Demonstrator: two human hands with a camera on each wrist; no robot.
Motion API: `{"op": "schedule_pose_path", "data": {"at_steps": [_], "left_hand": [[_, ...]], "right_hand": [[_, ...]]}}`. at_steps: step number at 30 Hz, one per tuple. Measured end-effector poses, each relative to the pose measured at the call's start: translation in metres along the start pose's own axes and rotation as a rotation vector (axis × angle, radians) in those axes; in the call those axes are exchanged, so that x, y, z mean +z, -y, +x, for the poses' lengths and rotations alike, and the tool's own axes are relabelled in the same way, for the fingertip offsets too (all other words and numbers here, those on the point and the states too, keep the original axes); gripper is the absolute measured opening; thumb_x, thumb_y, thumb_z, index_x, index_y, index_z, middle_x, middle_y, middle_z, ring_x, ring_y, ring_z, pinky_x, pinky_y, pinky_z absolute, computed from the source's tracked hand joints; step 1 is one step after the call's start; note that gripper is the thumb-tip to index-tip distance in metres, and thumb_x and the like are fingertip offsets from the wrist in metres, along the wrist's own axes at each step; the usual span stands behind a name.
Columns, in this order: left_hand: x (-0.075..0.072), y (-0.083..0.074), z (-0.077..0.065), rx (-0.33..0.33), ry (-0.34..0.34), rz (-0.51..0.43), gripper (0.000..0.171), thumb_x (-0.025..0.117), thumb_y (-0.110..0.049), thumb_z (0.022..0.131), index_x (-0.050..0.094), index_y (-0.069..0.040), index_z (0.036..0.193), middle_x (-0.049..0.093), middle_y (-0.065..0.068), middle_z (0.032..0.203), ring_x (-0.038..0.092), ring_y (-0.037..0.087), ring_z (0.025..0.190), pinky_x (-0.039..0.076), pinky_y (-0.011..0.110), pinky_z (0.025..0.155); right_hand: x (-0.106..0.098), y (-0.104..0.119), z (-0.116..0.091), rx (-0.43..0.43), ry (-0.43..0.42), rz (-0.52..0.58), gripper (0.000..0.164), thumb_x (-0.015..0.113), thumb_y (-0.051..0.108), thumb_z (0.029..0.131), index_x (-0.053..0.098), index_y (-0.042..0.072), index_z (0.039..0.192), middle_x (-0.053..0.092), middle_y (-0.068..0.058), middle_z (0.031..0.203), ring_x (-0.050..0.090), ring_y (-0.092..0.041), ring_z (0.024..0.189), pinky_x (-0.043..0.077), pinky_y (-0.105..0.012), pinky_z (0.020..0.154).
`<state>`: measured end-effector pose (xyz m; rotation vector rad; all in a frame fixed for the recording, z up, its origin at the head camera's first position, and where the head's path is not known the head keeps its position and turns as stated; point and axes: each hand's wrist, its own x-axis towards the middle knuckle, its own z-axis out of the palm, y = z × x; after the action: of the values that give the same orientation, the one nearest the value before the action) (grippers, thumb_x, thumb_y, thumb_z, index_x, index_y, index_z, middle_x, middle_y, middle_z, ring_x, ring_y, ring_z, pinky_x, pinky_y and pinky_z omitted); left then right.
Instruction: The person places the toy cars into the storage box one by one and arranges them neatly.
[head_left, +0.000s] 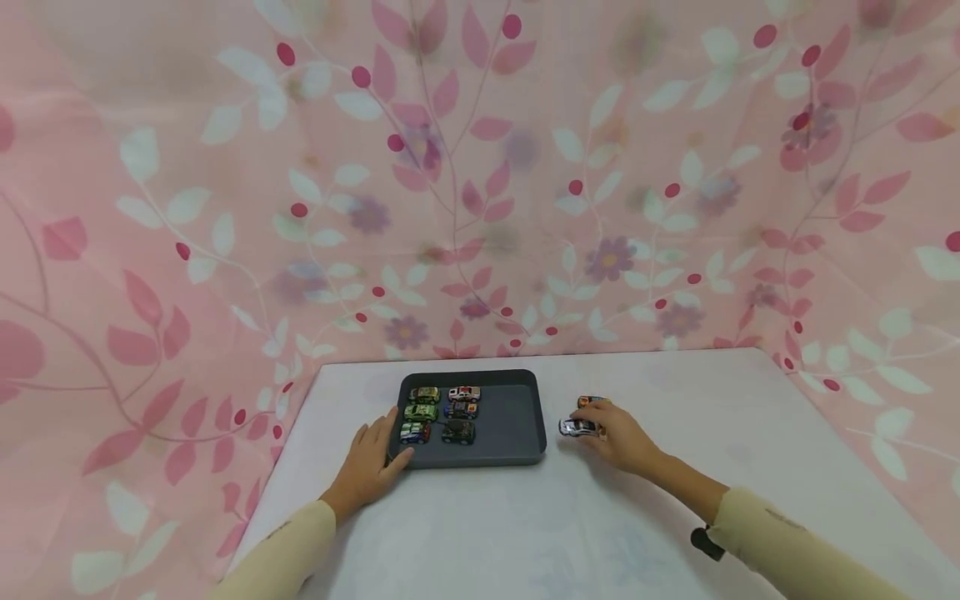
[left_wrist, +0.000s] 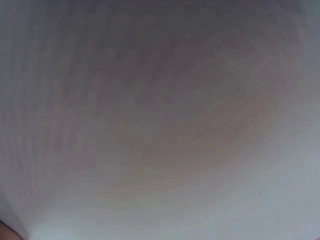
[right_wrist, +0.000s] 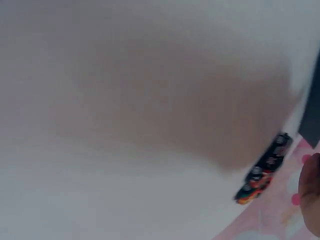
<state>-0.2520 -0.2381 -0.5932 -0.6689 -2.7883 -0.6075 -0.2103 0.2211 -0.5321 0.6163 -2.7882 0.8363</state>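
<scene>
A dark grey tray lies on the white table with several small toy cars in its left part, among them a green toy car and a white toy car. At the tray's left edge rests my left hand, fingers extended, thumb by the near corner. To the right of the tray, my right hand pinches a silver toy car with its fingertips. Just behind it an orange toy car is partly hidden by the hand. Only blurred tabletop fills most of the left wrist view.
The white table reaches back to a pink floral curtain. In the right wrist view, a corner of the tray and a dark toy car with orange markings show near the right edge.
</scene>
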Motion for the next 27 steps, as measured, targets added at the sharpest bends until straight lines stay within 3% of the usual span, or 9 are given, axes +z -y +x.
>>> {"op": "schedule_pose_path", "data": {"at_steps": [5,9,13,19,27], "left_hand": [[0.002,0.003,0.001,0.006,-0.005,0.015,0.08,0.056,-0.046,0.096,0.024,-0.004,0.156,0.044,0.021,0.151,0.042,0.042,0.137,0.025,0.064,0.112],[-0.001,0.002,0.004,0.009,0.005,0.014,0.08,0.055,-0.047,0.096,0.023,-0.004,0.156,0.044,0.021,0.151,0.042,0.041,0.138,0.025,0.063,0.113],[-0.003,0.0,0.005,0.006,0.017,0.018,0.081,0.054,-0.048,0.096,0.023,-0.004,0.157,0.044,0.021,0.151,0.042,0.04,0.138,0.025,0.063,0.114],[-0.003,0.0,0.001,-0.019,0.037,0.024,0.082,0.054,-0.051,0.096,0.022,-0.006,0.157,0.043,0.02,0.152,0.041,0.038,0.14,0.024,0.062,0.115],[-0.003,-0.002,0.001,-0.007,0.024,0.032,0.082,0.055,-0.05,0.096,0.024,-0.004,0.156,0.044,0.02,0.151,0.042,0.038,0.138,0.026,0.063,0.113]], "right_hand": [[0.004,0.019,0.03,0.042,0.018,0.185,0.032,0.079,0.008,0.083,0.072,0.011,0.114,0.062,-0.006,0.103,0.059,-0.016,0.091,0.055,-0.025,0.073],[0.014,0.032,0.048,0.063,0.046,0.234,0.032,0.079,0.01,0.083,0.072,0.012,0.114,0.063,-0.005,0.105,0.06,-0.017,0.095,0.053,-0.022,0.071],[0.03,0.039,0.063,0.072,0.084,0.214,0.03,0.079,0.013,0.084,0.071,0.012,0.113,0.064,-0.003,0.105,0.06,-0.015,0.095,0.053,-0.026,0.075],[0.056,0.053,0.078,0.057,0.134,0.14,0.028,0.079,0.015,0.085,0.072,0.008,0.111,0.066,-0.005,0.107,0.062,-0.018,0.097,0.054,-0.04,0.09],[0.078,0.062,0.083,0.058,0.17,0.001,0.027,0.08,0.016,0.082,0.074,0.006,0.106,0.067,-0.007,0.105,0.063,-0.022,0.098,0.053,-0.043,0.091]]}}
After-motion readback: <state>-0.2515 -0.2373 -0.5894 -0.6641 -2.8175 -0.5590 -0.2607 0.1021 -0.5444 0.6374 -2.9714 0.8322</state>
